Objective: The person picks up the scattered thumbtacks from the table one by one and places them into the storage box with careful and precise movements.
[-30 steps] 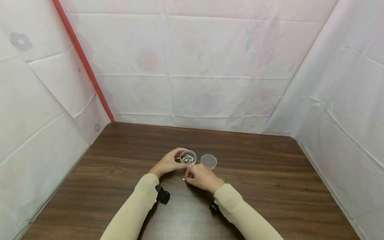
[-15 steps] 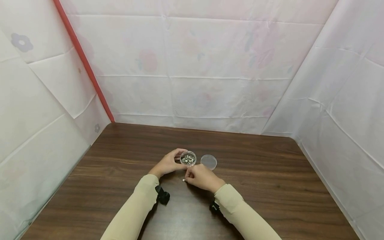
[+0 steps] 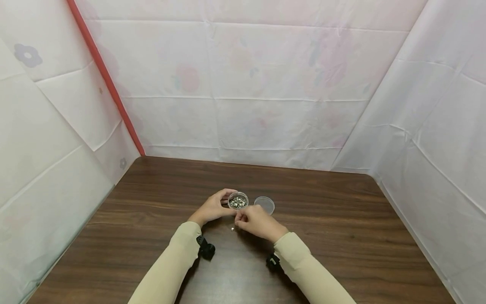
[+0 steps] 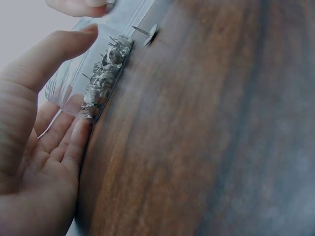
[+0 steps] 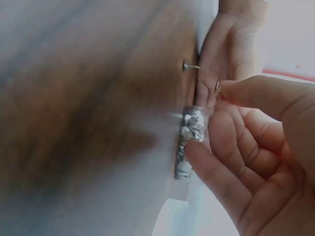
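Observation:
My left hand (image 3: pixel 214 207) grips a clear round container (image 3: pixel 238 193) between thumb and fingers, down on the table. Inside, silvery thumbtacks (image 4: pixel 106 73) are heaped along its bottom. One loose thumbtack (image 4: pixel 152 35) rests on its flat head close by, point up; the head view shows this loose thumbtack (image 3: pixel 232 229) just below the right fingertips. My right hand (image 3: pixel 257 221) is in front of the container, pinching another thumbtack (image 5: pixel 217 89) at the tips of thumb and finger. Its other fingers are loosely bent in the right wrist view.
A clear round lid (image 3: pixel 264 204) lies on the brown wood table (image 3: pixel 322 219), right of the container and just beyond the right hand. White patterned cloth (image 3: pixel 243 84) hangs behind the table and at both sides. Dark cameras sit on both wrists.
My right hand has shifted slightly right, away from the loose thumbtack, which now stands apart from its fingertips. The left hand and container have stayed in place.

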`<state>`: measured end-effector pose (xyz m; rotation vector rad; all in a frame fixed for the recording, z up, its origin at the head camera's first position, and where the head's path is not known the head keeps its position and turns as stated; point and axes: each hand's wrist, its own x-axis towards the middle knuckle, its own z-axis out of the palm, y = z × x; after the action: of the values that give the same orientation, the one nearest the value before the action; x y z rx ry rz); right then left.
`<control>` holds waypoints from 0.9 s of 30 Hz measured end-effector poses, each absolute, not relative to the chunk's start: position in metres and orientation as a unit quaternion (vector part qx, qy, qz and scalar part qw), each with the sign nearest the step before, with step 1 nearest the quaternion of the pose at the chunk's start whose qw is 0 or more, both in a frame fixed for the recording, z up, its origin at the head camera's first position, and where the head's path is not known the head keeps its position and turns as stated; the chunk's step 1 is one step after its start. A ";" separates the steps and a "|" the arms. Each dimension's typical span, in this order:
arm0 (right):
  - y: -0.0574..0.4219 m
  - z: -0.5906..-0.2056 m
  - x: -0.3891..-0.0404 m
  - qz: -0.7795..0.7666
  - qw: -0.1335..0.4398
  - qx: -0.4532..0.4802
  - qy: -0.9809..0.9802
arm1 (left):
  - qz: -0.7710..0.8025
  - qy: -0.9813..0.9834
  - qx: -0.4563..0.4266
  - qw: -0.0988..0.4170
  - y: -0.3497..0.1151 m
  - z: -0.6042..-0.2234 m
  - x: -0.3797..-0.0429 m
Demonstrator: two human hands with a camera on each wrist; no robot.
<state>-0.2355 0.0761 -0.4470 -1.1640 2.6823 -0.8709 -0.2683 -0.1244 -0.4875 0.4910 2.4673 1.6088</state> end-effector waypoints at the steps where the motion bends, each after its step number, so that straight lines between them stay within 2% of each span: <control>1: 0.077 -0.445 -0.236 -0.288 0.042 -0.380 0.878 | 0.536 0.824 0.165 0.078 -0.125 -0.489 -0.269; 5: 0.079 -0.438 -0.238 -0.295 0.029 -0.372 0.880 | 0.533 0.825 0.170 0.078 -0.125 -0.489 -0.269; 10: 0.081 -0.435 -0.243 -0.295 -0.001 -0.355 0.887 | 0.538 0.818 0.180 0.091 -0.123 -0.471 -0.260; 19: 0.083 -0.432 -0.251 -0.290 -0.037 -0.309 0.905 | 0.534 0.826 0.156 0.087 -0.124 -0.487 -0.268; 27: 0.081 -0.433 -0.260 -0.268 -0.036 -0.260 0.927 | 0.528 0.833 0.143 0.089 -0.123 -0.489 -0.270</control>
<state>-0.2595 0.0806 -0.4329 -0.8370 2.9811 -0.8636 -0.2695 -0.1232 -0.4893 0.4256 2.4780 1.5703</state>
